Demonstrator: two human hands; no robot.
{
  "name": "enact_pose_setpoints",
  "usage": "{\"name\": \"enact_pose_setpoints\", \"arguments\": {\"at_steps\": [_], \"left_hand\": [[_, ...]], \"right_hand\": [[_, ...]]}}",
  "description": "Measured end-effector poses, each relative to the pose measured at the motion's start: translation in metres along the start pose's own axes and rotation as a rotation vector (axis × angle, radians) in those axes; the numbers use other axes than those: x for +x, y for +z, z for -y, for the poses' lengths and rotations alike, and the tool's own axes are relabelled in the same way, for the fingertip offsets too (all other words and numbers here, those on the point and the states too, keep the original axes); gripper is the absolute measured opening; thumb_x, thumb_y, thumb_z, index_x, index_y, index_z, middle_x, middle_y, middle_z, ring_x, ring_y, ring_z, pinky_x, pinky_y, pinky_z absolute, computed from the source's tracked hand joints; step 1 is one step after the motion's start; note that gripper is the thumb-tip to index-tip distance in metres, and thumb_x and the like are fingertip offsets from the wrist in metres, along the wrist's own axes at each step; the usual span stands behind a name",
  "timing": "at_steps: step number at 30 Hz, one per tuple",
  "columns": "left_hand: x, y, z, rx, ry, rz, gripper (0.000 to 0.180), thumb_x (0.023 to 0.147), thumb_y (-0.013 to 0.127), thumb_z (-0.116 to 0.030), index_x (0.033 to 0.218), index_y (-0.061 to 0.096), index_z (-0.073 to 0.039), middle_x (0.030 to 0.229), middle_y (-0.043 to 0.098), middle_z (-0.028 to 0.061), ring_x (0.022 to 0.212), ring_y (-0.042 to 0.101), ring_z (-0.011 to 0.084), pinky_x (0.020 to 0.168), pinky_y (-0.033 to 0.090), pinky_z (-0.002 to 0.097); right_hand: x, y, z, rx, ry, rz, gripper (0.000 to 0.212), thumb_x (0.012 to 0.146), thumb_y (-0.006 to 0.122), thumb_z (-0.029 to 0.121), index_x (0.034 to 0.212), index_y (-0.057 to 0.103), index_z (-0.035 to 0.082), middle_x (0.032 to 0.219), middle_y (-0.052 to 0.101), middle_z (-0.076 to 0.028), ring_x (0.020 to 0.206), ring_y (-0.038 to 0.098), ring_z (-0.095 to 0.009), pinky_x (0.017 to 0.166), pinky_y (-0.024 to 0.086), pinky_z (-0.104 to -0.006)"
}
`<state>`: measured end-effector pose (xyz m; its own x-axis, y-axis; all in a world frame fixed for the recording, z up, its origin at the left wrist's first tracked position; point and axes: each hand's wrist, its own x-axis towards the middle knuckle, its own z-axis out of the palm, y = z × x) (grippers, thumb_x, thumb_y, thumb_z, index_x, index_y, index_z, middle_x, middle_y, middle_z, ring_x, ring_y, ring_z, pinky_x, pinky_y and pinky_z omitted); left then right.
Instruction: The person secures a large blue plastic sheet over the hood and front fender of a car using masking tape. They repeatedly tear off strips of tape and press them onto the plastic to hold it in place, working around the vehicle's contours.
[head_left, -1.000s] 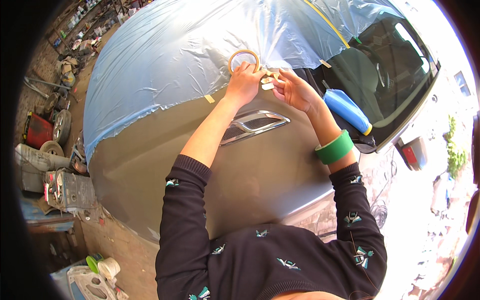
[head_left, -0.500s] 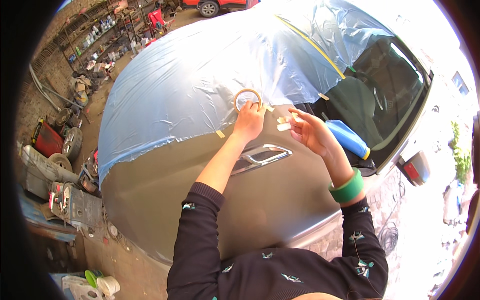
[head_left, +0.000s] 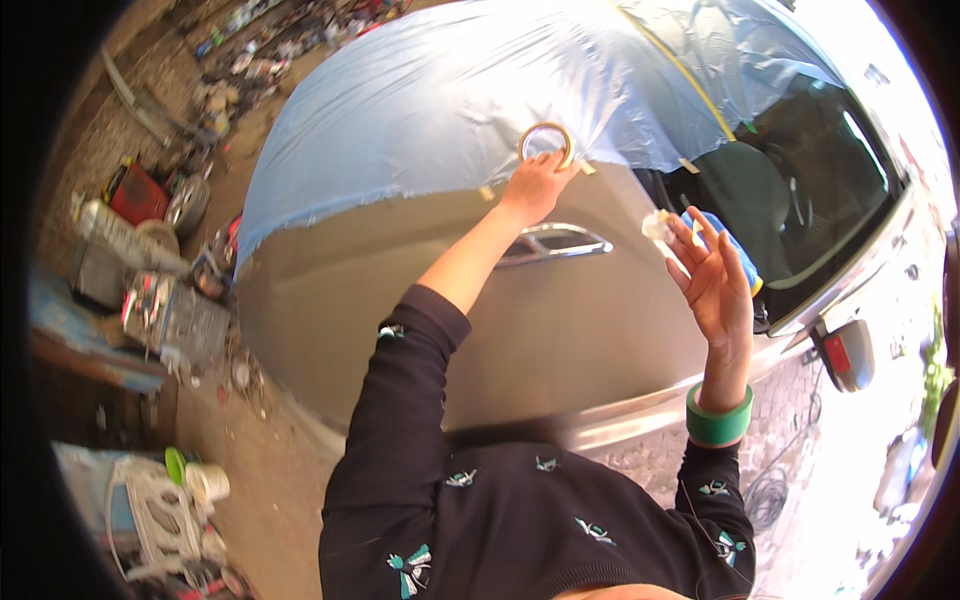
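Observation:
My left hand is closed on a roll of masking tape, held upright at the lower edge of the blue plastic sheet. The sheet covers much of a car's brownish hood, with short tape strips along its edge. To the right, my right hand is raised over the hood near the windshield, its fingers stretched apart. A pale crumpled tape scrap and a smaller bit cling at its fingertips. A green tape ring circles my right wrist.
A chromed hood vent lies below my left hand. A blue roll with a yellow end rests by the windshield. The side mirror juts out at right. Tires, boxes and scrap parts crowd the left side.
The view has shifted, with the car sitting higher in the picture. My right hand has moved right, away from the left hand, its fingers straighter. My left hand still holds the tape roll.

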<state>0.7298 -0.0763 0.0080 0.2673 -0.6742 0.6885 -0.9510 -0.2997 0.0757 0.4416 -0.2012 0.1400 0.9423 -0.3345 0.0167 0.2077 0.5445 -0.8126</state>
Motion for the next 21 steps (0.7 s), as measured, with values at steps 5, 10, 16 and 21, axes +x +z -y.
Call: {"name": "enact_pose_setpoints", "arguments": {"at_steps": [5, 10, 16, 21], "left_hand": [[-0.047, -0.062, -0.003, -0.199, -0.320, 0.032, 0.041, 0.089, 0.050, -0.003, 0.126, 0.063, -0.014, 0.121, 0.060, 0.0163, 0.109, 0.060, 0.0344, 0.090, 0.050, 0.0438], [-0.144, -0.122, 0.041, -0.123, -0.485, 0.005, 0.052, 0.086, 0.043, 0.008, 0.130, 0.061, -0.013, 0.131, 0.056, 0.0166, 0.096, 0.065, 0.0258, 0.090, 0.052, 0.0383], [-0.236, -0.219, 0.052, -0.391, -0.610, -0.151, 0.050, 0.088, 0.043, 0.013, 0.129, 0.061, -0.009, 0.127, 0.057, 0.0126, 0.084, 0.063, 0.0183, 0.081, 0.053, 0.0303], [-0.337, -0.299, 0.089, -0.391, -0.600, -0.189, 0.046, 0.087, 0.044, 0.015, 0.123, 0.064, -0.007, 0.123, 0.058, 0.0124, 0.078, 0.063, 0.0185, 0.077, 0.053, 0.0303]], "right_hand": [[-0.006, 0.027, -0.015, 0.100, 0.082, 0.200, 0.063, 0.104, 0.038, 0.047, 0.147, 0.032, 0.001, 0.150, 0.034, -0.028, 0.133, 0.044, -0.039, 0.113, 0.036, -0.0496], [-0.010, 0.072, -0.046, 0.217, 0.204, 0.330, 0.064, 0.102, 0.034, 0.054, 0.142, 0.043, 0.004, 0.150, 0.035, -0.028, 0.134, 0.042, -0.042, 0.114, 0.033, -0.0523], [-0.023, 0.138, -0.092, 0.187, 0.217, 0.394, 0.066, 0.101, 0.034, 0.056, 0.143, 0.043, 0.006, 0.150, 0.036, -0.028, 0.131, 0.045, -0.043, 0.112, 0.033, -0.0540], [-0.052, 0.219, -0.151, 0.210, 0.165, 0.346, 0.079, 0.099, 0.034, 0.060, 0.150, 0.028, 0.000, 0.154, 0.027, -0.027, 0.140, 0.032, -0.045, 0.116, 0.025, -0.0565]]}}
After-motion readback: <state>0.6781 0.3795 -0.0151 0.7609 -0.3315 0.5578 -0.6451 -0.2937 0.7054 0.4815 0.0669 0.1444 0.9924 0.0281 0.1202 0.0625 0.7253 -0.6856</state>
